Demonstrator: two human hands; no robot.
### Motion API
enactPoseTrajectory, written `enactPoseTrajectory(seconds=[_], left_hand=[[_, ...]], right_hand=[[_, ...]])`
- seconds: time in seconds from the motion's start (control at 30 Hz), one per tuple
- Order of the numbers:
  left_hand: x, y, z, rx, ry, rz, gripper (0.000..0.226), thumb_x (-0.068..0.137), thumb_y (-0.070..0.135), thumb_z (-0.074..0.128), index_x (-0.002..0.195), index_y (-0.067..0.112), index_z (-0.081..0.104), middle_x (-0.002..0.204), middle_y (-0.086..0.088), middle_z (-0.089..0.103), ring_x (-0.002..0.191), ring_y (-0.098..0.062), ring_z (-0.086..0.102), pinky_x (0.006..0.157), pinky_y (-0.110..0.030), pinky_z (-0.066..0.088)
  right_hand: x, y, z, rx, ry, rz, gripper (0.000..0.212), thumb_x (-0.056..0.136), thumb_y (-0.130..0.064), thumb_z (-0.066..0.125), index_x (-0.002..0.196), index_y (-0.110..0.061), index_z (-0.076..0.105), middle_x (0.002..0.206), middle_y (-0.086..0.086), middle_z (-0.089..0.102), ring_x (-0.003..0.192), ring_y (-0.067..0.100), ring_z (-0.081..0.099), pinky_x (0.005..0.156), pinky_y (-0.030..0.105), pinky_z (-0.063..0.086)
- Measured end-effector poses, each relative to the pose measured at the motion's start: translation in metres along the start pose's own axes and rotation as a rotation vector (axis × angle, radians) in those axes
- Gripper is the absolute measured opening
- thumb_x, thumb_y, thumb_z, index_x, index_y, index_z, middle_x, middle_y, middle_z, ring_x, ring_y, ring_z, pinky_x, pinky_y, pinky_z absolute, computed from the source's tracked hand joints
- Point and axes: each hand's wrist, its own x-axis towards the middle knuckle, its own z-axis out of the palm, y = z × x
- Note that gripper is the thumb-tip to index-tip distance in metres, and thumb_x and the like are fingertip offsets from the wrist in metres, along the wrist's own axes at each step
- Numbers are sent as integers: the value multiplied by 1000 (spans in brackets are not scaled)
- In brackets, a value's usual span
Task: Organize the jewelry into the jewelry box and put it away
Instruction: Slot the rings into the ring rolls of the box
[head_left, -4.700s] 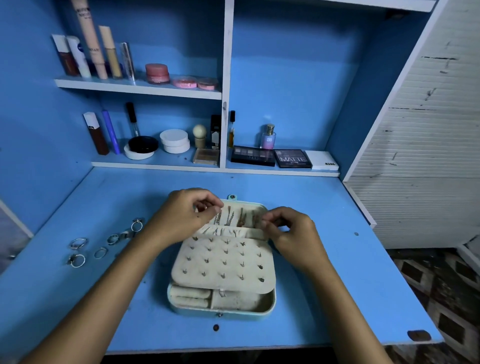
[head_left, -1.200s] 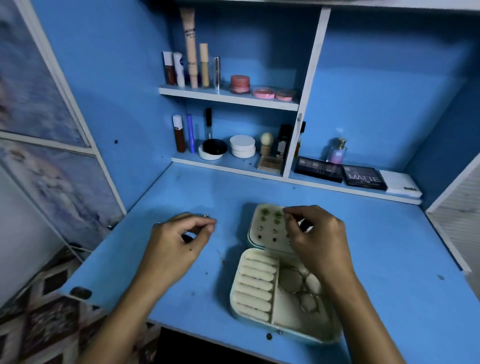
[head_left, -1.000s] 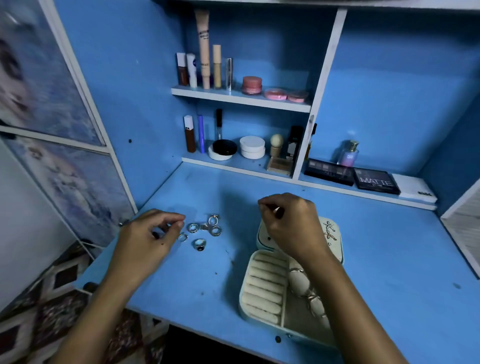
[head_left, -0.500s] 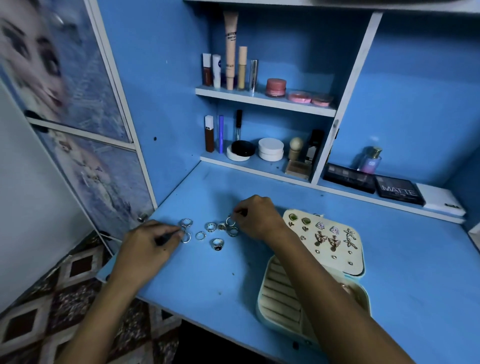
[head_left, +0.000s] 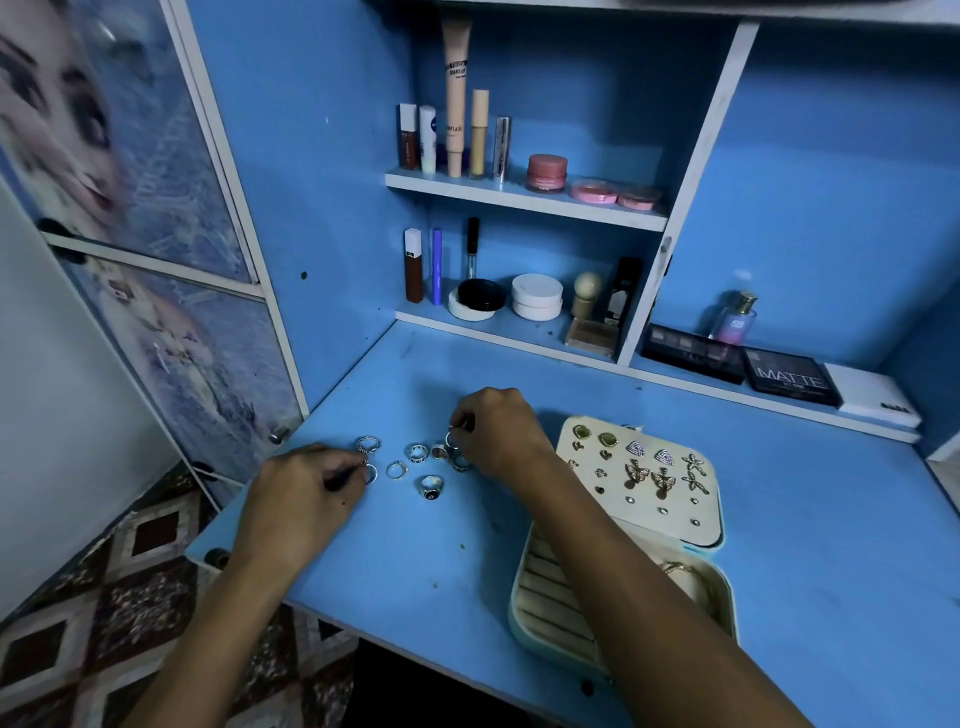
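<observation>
- Head view: the box (head_left: 530, 597) lies open near the desk's (head_left: 831, 545) front edge, right of centre; its ridged ring rolls fill the left compartment.
- The box's cream lid panel (head_left: 644, 483) leans back toward the shelves and carries stud, heart, butterfly and starfish earrings (head_left: 636, 472).
- Rings (head_left: 415, 453) lie scattered on the desk toward its left edge, well apart from the box; one with a dark stone (head_left: 431, 487) lies nearest the front.
- The left hand (head_left: 306, 493) is curled, its fingertips pinching a ring (head_left: 370, 473) at the left end of the scatter.
- The right hand (head_left: 496, 434) reaches across from over the box, fingers curled, pinching a ring (head_left: 451, 439) at the right end of the scatter.
- On the upper shelf (head_left: 519, 200) stand tubes; the tallest (head_left: 456, 93) reads "MAKEUP", with smaller lines too blurred to read.
- A white tube (head_left: 427, 137) beside it bears a dark round logo; I cannot read it.
- Along the desk's back edge a black palette (head_left: 792, 383) reads "MATTE".
- A small perfume bottle (head_left: 733, 319) behind the palettes shows a label that looks like "SB".
- A white case (head_left: 872, 395) at the right end has small dark lettering, unreadable.
</observation>
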Motion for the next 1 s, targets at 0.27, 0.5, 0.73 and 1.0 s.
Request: enactPoseTrajectory(seconds=[0.27,0.5,0.73,1.0], left_hand=[[0,16,-2,-3,98,38,12,71,2,85,79,10,80,75,-2,75,60,-4,59,68,10,31],[0,52,5,-147,39,265,19,69,-4,84,78,11,77,75,7,73,71,0,64,62,-8,46],[-8,95,26,-293,-72,410,16,72,-2,76,76,13,73,79,13,71,70,3,66,59,-21,52],[-13,119,45,-312,-126,558,7,76,9,73,81,13,75,82,11,71,71,2,61,61,-16,49]], right_hand=[[-18,12,-17,144,157,-33,7,87,-14,68,91,-13,73,92,4,73,90,23,65,81,35,55],[-50,36,-44,189,309,-74,15,85,-13,74,98,-16,79,88,-1,77,81,13,69,78,11,48],[-90,58,-60,182,427,-107,12,81,-13,80,92,-17,81,85,-3,78,81,7,65,75,15,50],[-127,78,-56,152,495,-224,13,75,-10,81,87,-15,81,80,-5,76,75,6,65,69,3,45]])
